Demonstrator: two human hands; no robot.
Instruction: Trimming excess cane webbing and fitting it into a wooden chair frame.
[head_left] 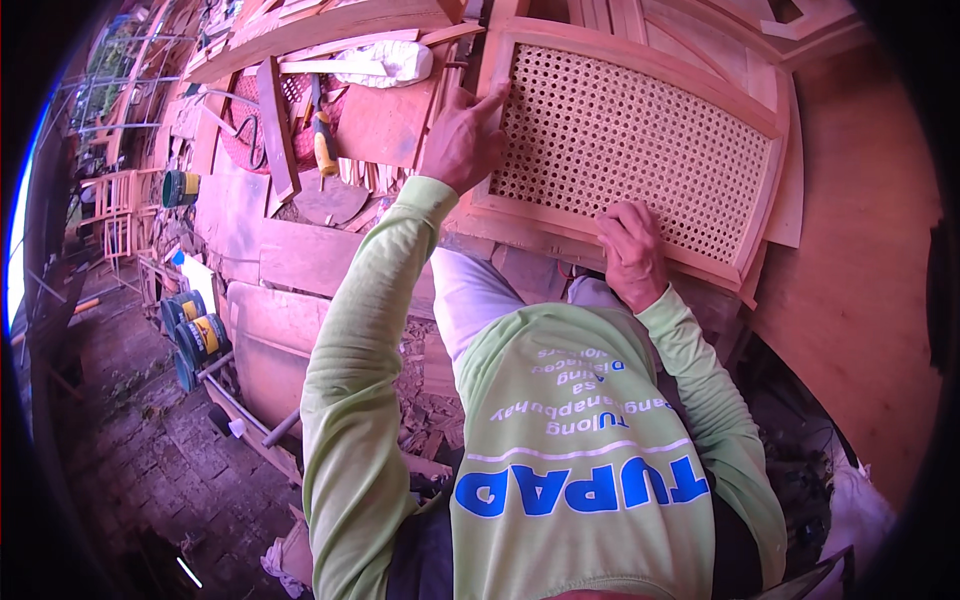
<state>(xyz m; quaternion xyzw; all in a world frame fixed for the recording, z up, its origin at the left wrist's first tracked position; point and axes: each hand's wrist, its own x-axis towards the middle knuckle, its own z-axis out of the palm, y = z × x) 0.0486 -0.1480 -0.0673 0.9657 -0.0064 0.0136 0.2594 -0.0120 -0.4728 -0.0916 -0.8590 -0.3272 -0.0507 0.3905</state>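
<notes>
A wooden frame filled with woven cane webbing lies tilted in front of me, above my lap. At its left rail is my left hand, with the index finger stretched out against the wood near the cane's edge. My right hand rests over the near rail, its fingers bent and pressed together by the cane's lower edge. Whatever those right fingers hold, if anything, is hidden. Left of the frame, a yellow-handled tool lies among wood scraps.
A white wrapped bundle and a red woven basket sit at the far left of the bench. Dark paint cans stand lower left. A large brown board is on the right. More wooden frame pieces lie behind the cane panel.
</notes>
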